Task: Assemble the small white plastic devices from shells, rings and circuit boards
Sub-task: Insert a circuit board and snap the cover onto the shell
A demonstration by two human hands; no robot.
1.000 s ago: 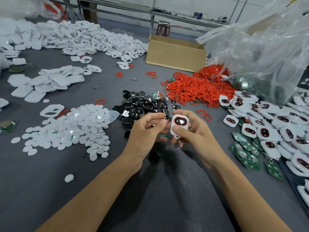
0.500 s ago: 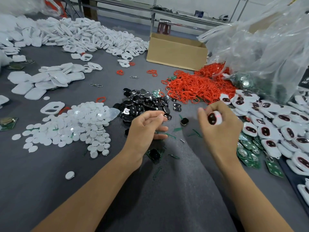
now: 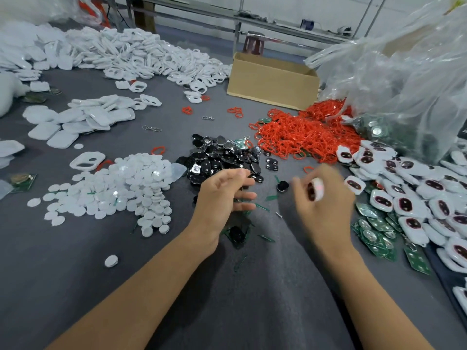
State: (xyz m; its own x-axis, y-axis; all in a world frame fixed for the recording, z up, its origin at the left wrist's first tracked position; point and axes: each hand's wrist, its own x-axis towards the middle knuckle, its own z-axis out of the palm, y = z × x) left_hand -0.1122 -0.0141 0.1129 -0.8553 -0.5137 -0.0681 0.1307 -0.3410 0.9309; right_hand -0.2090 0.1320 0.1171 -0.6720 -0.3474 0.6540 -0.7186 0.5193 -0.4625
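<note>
Because the grey table [image 3: 75, 274] is crowded with loose parts, the main risk here is a drop or a mix-up. From the left, flat white shells [image 3: 83, 120] and a heap of small white discs [image 3: 113, 188] lie well apart from the hands. A pile of glossy black parts [image 3: 222, 155] sits just beyond the left hand [image 3: 219, 198]. A heap of red rings [image 3: 308, 137] lies farther back to the right. Finished devices [image 3: 404, 195] spread along the right edge, with green circuit boards [image 3: 374, 228] beside them.

The white device [image 3: 317, 189] in hand is held above the table, near that finished pile. The grip looks light, so the device could slip and land among the look-alikes. There, a unit that is not fully closed would be hard to tell from a finished one. The left hand could also knock the black parts it hovers near, or sweep away the thin green offcuts [image 3: 261, 207] beneath it.

The left hand hangs low over the table, with the thumb on top and the fingers pointing right. Its fingers are loosely curved and spread, and nothing shows in its grasp. The right hand [image 3: 326, 205] sits a little higher and is blurred. Its fingers are curled round the white device, and a dark window and a pinkish spot just show between them.
</note>
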